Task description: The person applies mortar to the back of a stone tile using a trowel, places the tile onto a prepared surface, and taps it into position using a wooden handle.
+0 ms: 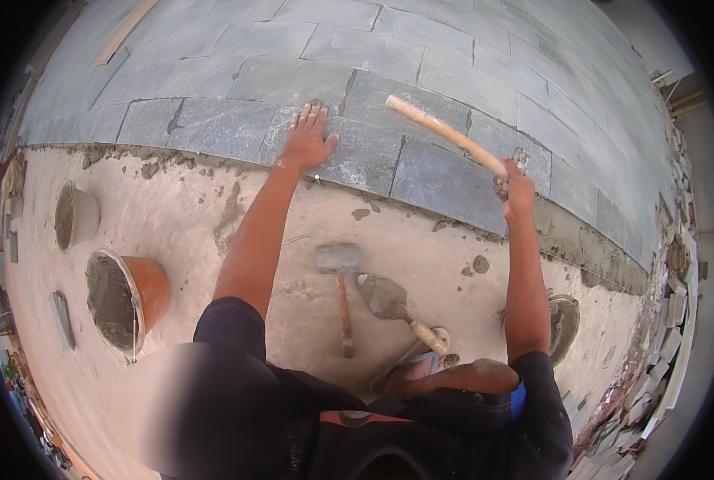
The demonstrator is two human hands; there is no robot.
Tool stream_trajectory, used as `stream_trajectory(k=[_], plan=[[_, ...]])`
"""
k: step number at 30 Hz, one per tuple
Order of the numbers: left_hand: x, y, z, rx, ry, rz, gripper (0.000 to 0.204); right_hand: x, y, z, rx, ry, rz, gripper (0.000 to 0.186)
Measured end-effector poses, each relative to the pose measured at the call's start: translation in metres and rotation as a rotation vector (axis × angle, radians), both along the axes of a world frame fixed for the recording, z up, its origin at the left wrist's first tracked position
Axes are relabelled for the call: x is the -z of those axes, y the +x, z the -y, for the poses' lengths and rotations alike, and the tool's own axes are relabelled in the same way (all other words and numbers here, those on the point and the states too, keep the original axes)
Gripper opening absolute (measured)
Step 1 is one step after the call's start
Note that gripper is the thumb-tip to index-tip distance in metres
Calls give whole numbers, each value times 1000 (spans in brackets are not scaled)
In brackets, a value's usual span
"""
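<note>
My left hand (306, 141) lies flat with spread fingers on a grey stone tile (365, 156) at the near edge of the laid tiles. A small lump of mortar (316, 103) shows at its fingertips. My right hand (520, 192) is closed around what looks like a hammer (445, 132), gripped close to its head. The pale wooden handle points away to the far left above the tiles. Fingers partly hide the metal head. A small pin (317, 178) stands at the tile edge just below my left wrist.
On the floor before me lie a grey-headed mallet (337, 258) and a mortar-smeared trowel (382, 296). An orange bucket (151, 288) of mortar and a smaller bucket (89, 212) stand left; another container (565, 320) is right. Bare mortar (589, 244) borders the tiles; stone offcuts (669, 344) lie far right.
</note>
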State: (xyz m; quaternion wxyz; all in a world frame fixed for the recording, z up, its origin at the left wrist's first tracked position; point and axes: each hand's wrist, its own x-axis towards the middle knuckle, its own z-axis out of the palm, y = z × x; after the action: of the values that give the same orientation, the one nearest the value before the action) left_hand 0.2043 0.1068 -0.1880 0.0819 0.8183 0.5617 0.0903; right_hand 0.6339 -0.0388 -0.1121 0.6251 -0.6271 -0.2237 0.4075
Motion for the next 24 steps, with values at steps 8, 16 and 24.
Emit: stream_trajectory(k=[8, 16, 24], plan=[[-26, 98, 52, 318, 125, -10, 78, -2, 57, 52, 185, -42, 148, 27], [-5, 199, 147, 626, 81, -30, 103, -7, 87, 77, 185, -36, 51, 36], [2, 219, 119, 598, 107, 33, 114, -25, 76, 66, 123, -34, 78, 19]])
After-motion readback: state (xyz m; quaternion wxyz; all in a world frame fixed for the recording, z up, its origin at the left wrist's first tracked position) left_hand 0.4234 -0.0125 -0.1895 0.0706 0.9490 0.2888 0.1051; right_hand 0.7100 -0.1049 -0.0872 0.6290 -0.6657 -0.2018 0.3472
